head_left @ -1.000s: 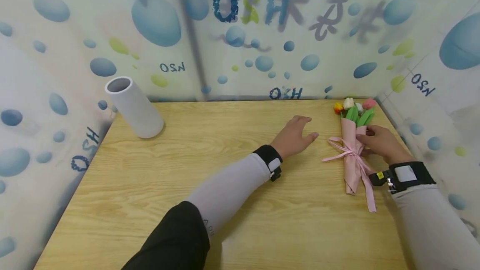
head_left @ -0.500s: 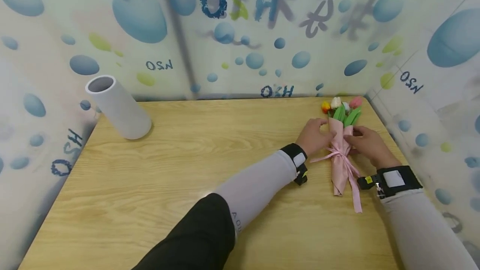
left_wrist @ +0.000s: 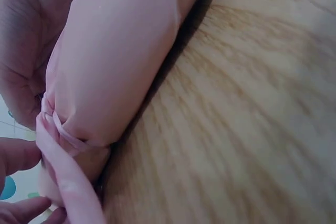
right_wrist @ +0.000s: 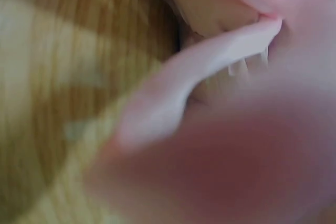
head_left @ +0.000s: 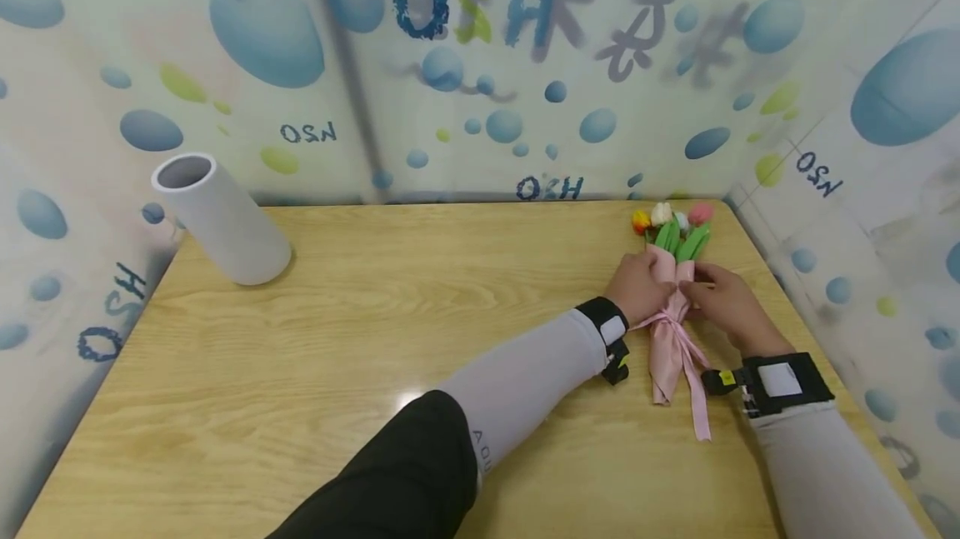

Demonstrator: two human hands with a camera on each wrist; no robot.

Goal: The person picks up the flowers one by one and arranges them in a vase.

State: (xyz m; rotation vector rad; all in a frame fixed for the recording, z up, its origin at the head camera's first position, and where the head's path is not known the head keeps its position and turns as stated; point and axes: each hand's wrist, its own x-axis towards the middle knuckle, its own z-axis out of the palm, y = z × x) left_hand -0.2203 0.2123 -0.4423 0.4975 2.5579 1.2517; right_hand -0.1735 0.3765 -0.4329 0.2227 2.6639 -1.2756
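Observation:
A small bouquet of tulips in pink wrapping [head_left: 664, 366] lies at the right side of the table, its orange, white and pink blooms [head_left: 662, 214] toward the back edge. From the left, my left hand [head_left: 637, 289] grips the wrapping just above the tie. My right hand [head_left: 729, 306] pinches the opposite side, thumb on the paper. A pink ribbon [head_left: 696, 406] circles the middle, one tail trailing toward the front. The left wrist view shows the wrapping [left_wrist: 115, 51] and knotted ribbon [left_wrist: 68, 166] up close. In the right wrist view a ribbon loop [right_wrist: 210, 59] shows beside blurred skin.
A white cylindrical vase [head_left: 225, 227] stands at the table's back left. The wooden table [head_left: 337, 339] ends at a patterned wall [head_left: 450, 131] behind, with another wall side close by on the right.
My left hand has moved right from bare table to the bouquet and now grips it. My right hand stays on the wrapping. The head view has shifted, so the scene sits farther left.

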